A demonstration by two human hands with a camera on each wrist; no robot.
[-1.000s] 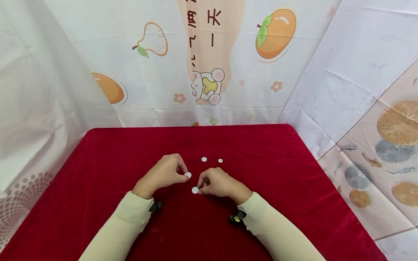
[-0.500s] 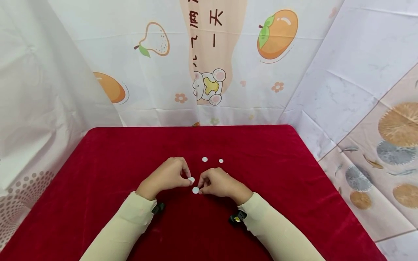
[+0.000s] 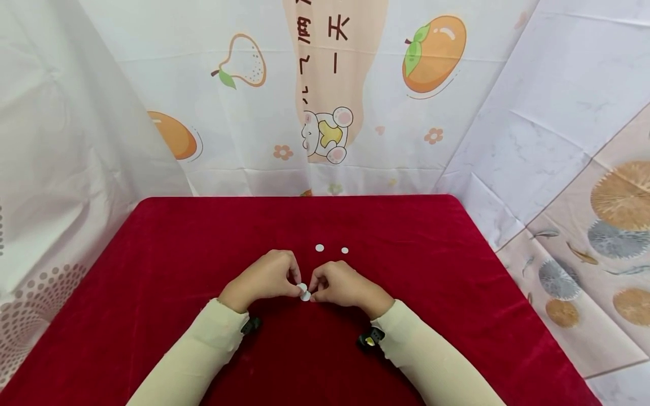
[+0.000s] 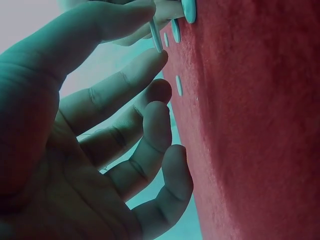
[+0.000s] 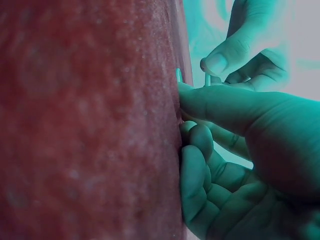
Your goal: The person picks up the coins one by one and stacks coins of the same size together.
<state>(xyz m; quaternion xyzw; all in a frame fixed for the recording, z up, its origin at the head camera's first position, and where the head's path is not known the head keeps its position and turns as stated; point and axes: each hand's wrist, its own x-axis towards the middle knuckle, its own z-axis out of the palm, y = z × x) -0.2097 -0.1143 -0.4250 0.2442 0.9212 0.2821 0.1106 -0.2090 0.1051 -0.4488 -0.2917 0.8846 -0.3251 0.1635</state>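
My left hand (image 3: 266,276) pinches a small white disc (image 3: 302,287) between thumb and index finger, its other fingers loosely bent. In the left wrist view that disc (image 4: 156,36) is seen edge-on, held off the cloth. Right below it, a second white disc (image 3: 306,296) lies on the red cloth and is partly overlapped by the first in the head view. The thumb and index finger of my right hand (image 3: 345,285) pinch the right edge of this second disc. The remaining right fingers are curled and rest against the cloth.
Two more white discs, one larger (image 3: 319,247) and one smaller (image 3: 345,250), lie farther back on the red tablecloth (image 3: 213,231). White printed curtains (image 3: 244,135) hang behind the table and along both sides.
My left hand has moved right and toward me with its disc, from up and left of the second disc to just over it. The right hand has kept its place.
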